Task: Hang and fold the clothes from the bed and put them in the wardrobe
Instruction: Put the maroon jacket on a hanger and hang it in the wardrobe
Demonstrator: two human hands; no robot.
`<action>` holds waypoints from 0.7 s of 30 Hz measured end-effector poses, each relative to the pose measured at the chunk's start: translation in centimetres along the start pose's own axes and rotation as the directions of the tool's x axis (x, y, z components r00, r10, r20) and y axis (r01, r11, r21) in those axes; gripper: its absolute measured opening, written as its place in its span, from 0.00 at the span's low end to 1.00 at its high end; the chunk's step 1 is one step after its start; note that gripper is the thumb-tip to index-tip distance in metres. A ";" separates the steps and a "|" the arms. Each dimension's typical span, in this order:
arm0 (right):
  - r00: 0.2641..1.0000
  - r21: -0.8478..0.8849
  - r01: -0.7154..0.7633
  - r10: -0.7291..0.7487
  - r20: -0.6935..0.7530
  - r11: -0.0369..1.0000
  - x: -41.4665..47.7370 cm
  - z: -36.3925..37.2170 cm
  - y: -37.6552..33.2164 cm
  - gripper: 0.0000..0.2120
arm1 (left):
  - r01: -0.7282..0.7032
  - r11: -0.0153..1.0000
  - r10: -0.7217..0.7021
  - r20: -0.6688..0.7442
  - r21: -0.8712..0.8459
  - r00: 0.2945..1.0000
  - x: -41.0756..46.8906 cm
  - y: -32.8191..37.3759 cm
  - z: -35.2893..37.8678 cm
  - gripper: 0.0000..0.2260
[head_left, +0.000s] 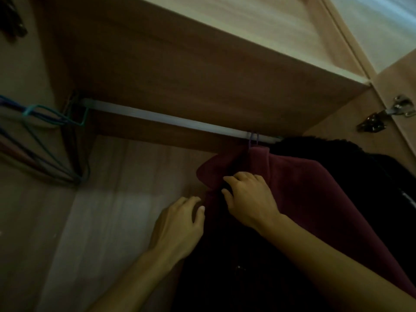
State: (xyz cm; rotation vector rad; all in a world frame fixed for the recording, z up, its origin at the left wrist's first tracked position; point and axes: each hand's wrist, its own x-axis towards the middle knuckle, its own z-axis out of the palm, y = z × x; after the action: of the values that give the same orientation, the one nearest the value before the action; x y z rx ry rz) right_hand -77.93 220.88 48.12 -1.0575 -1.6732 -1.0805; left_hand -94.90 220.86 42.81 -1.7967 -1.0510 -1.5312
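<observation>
A maroon garment [310, 190] hangs from a purple hanger hook [253, 138] on the metal wardrobe rail [171, 119]. My right hand [249, 200] grips the garment's front edge just below the collar, fingers curled into the fabric. My left hand [180, 224] is lower and to the left, its curled fingers touching the garment's dark front edge; whether it pinches the cloth is unclear. The garment's inside is dark and hard to make out.
A black fuzzy garment [337, 149] hangs right of the maroon one. Several empty wire hangers [45, 122] bunch at the rail's left end. A wooden shelf [202, 70] sits above the rail. The door hinge [382, 115] is at right. The wardrobe's pale back panel [126, 199] shows behind.
</observation>
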 end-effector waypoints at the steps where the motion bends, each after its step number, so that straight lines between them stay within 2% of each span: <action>1: 1.000 0.030 0.006 -0.005 -0.010 1.000 -0.8 -0.2 -0.5 0.19 | -0.003 1.000 0.003 -0.005 0.004 1.000 -0.7 0.0 -0.3 0.20; 6: 1.000 0.163 -0.002 0.006 -0.024 0.987 -5.2 -0.5 -2.2 0.19 | 0.025 0.996 -0.025 0.008 -0.089 1.000 -5.8 -0.1 -1.3 0.23; 11: 0.999 0.269 -0.038 0.029 0.040 0.962 -12.2 -1.7 -3.2 0.19 | 0.114 0.984 -0.101 0.095 -0.138 0.990 -12.1 0.8 -1.7 0.23; 15: 0.987 0.360 -0.108 0.058 0.148 0.927 -19.4 -3.3 -4.5 0.20 | 0.160 0.973 -0.131 0.173 -0.168 0.976 -18.2 3.5 -2.6 0.17; 18: 0.978 0.449 -0.123 0.033 0.204 0.885 -25.5 -4.5 -5.7 0.19 | 0.177 0.972 -0.135 0.246 -0.153 0.960 -23.5 5.4 -3.6 0.18; 21: 0.969 0.518 -0.187 0.069 0.239 0.835 -31.0 -5.4 -6.5 0.18 | 0.237 0.966 -0.193 0.321 -0.106 0.927 -29.0 6.8 -4.5 0.21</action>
State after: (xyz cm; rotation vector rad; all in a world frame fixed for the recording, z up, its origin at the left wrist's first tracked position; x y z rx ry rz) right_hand -74.41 208.01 18.95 -0.9112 -1.8885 -0.3679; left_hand -92.99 207.45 15.95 -2.1308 -1.3565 -1.5143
